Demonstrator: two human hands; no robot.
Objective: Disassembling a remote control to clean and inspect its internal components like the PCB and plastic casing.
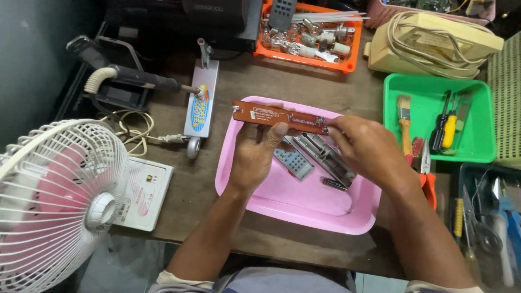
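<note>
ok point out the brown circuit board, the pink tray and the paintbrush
brown circuit board (271,115), head view, middle of the strip between the two hands
pink tray (304,209), head view, bare floor near its front
paintbrush (405,130), head view, wooden handle in the green tray

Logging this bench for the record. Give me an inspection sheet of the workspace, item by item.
Surface: brown wooden table, worn.
Job's things: long brown circuit board held over a pink tray; grey remote shell halves, keypad and a battery in the tray.
Clutter: orange tray of parts, green tray of tools, soldering iron, pliers.
Hands: left hand and right hand each grip one end of the board.
Cables: coiled cord near the fan.
Surroundings: white fan at left.
</note>
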